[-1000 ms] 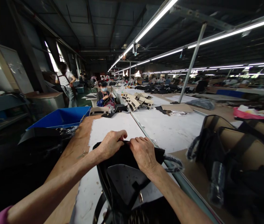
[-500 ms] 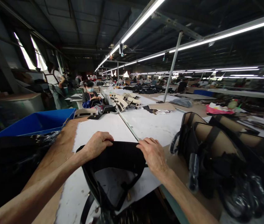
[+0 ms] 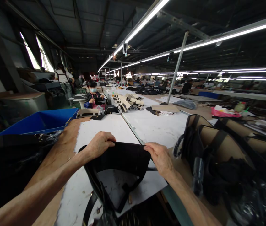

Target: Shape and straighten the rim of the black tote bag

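Note:
A black bag, its open frame-like body showing the white table surface through it, stands in front of me. Its upper edge is pinched near the left end by my left hand, fingers closed over the rim. Near the right corner, my right hand grips the same edge between thumb and fingers. A black strap loop hangs at the bag's lower left. The bag's lowest part merges into dark material at the bottom of the view, so its base is hard to make out.
Several black bags with tan linings stand close on the right, some plastic-wrapped. A blue bin is at the left. Cream and black pieces lie farther along the white-covered table. A co-worker sits beyond, near a metal post.
My right hand has slid slightly right along the top edge, with thumb and fingers now pinching the corner. My left hand keeps its hold. The view has shifted slightly.

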The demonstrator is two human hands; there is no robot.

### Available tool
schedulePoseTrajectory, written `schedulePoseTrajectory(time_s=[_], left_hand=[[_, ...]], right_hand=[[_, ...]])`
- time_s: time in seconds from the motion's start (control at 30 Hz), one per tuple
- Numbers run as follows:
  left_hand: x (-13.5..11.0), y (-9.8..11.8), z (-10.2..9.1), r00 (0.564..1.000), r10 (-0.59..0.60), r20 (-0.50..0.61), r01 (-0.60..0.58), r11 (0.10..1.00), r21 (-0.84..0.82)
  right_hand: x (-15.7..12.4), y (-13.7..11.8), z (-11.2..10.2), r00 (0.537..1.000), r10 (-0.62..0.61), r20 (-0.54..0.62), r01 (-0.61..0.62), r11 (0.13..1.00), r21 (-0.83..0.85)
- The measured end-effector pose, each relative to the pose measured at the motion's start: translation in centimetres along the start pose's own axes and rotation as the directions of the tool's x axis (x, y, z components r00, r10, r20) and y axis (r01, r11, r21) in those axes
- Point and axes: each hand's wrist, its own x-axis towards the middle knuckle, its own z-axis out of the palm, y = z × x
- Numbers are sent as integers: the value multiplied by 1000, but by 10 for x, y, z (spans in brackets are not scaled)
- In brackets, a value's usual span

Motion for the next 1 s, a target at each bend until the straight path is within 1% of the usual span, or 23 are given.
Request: schedulePoseTrajectory(time_s=[0.1, 0.2, 0.27, 0.33, 0.37, 0.47, 0.53, 0.57, 0.63, 0.7, 0.8, 0.87, 0.93, 1.0], left_hand=[[0, -1, 0, 1000, -4, -7, 4, 1000, -18], [-3, -2, 1, 1000, 11, -18, -12, 999, -43], [-6, 1, 2, 999, 42, -22, -43, 996, -73], [-7, 7, 4, 995, 102, -12, -102, 988, -114], [-7, 12, 6, 989, 145, 2, -144, 980, -140], [-2, 27, 11, 956, 288, 47, -267, 929, -256], [4, 35, 14, 941, 332, 68, -289, 892, -347], [7, 38, 16, 941, 329, 84, -275, 884, -379], [11, 40, 16, 950, 285, 128, -215, 894, -393], [10, 40, 14, 963, 225, 151, -169, 933, -317], [-3, 32, 6, 987, 117, 107, -104, 988, -115], [-15, 25, 1, 997, 25, 66, -25, 1000, -10], [-24, 16, -1, 996, -84, 39, 82, 996, 33], [-29, 5, -2, 984, -175, 30, 174, 984, 20]], right_hand=[[0, -4, -6, 998, 18, 56, -13, 996, -86], [0, -15, -8, 995, 7, 97, 18, 968, -250], [0, -30, -7, 990, -34, 135, 81, 930, -358], [2, -48, -5, 977, -64, 205, 147, 897, -418], [3, -57, -4, 967, -60, 249, 167, 886, -432], [12, -79, -6, 932, 16, 361, 168, 866, -471], [17, -85, -10, 907, 72, 415, 157, 857, -491], [19, -85, -12, 894, 95, 437, 151, 856, -494], [20, -82, -15, 875, 136, 464, 131, 857, -498], [18, -75, -16, 871, 170, 460, 95, 861, -499], [12, -66, -14, 877, 184, 443, 51, 882, -469], [11, -63, -12, 882, 177, 437, 47, 889, -455], [11, -64, -12, 881, 170, 441, 57, 888, -456], [12, -66, -12, 873, 173, 456, 64, 887, -458]])
